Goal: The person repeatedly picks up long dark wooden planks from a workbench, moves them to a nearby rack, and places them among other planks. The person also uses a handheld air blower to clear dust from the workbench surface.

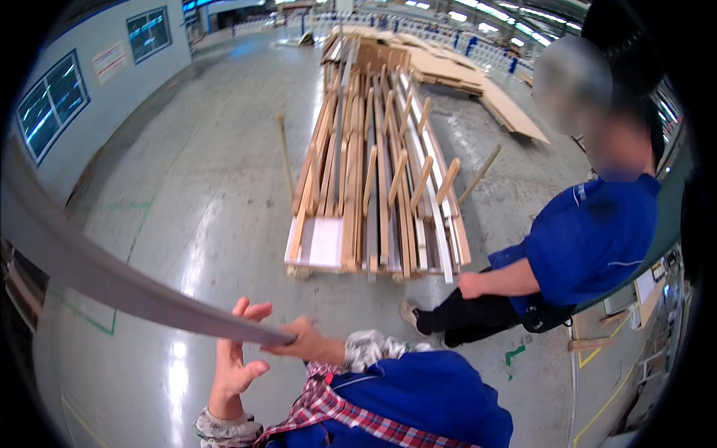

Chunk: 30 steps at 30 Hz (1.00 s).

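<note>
A long grey board (168,299) runs from the upper left edge of the view down to the front of my body. My right hand (308,340) grips its near end, with the fingers under the edge and the wrist in a patterned sleeve cuff. Behind and below the board, my left hand (231,367) has its thumb and fingers spread. The board hides part of that palm, and whether it touches the hand I cannot tell. Ahead lies a long stack of wooden and white strips (358,196), sorted into lanes by upright wooden stakes (396,176).
A co-worker in a blue shirt (588,241) stands at the right, one hand beside the stack's near corner. Large brown panels (454,67) lie behind. A windowed wall (112,84) borders the left. Wood pieces (591,344) rest at the lower right.
</note>
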Tool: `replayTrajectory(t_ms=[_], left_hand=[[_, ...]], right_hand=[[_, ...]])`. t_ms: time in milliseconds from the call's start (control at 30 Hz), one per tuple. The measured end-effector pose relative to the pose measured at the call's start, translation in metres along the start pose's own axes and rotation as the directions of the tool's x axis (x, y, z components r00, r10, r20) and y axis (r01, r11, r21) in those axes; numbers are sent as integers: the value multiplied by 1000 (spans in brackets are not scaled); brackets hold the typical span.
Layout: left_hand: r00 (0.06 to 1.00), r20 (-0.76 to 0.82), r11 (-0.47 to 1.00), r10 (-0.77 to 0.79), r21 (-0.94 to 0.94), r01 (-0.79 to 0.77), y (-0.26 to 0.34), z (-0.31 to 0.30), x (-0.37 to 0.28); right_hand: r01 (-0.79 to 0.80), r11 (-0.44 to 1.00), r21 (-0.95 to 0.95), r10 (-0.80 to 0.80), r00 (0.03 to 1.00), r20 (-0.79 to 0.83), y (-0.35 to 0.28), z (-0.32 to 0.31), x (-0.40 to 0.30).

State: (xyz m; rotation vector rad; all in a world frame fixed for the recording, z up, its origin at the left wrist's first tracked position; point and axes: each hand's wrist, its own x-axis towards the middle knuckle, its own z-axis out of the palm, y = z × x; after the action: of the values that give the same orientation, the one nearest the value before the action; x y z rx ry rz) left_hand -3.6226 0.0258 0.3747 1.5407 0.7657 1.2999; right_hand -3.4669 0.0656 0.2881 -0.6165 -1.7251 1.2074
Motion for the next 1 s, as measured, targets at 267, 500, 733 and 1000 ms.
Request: replayTrajectory(t_ms=[267, 500, 733, 1000], left_hand=[[978, 52, 911, -203, -355, 208, -45, -102, 122], [931, 330, 842, -154, -450, 298, -95, -189, 212], [796, 591, 874, -131, -309, 374, -115, -300, 338], [881, 472, 864, -13, -439, 248, -124, -346, 491]], right_hand=[[-96, 994, -52, 105, 973, 208, 63, 15, 146], [-301, 938, -170, 330, 927, 180, 151, 7, 197], [-502, 865, -11, 490, 848, -204, 209, 55, 298], [-438, 880, -183, 245, 749, -616, 171, 18, 479]])
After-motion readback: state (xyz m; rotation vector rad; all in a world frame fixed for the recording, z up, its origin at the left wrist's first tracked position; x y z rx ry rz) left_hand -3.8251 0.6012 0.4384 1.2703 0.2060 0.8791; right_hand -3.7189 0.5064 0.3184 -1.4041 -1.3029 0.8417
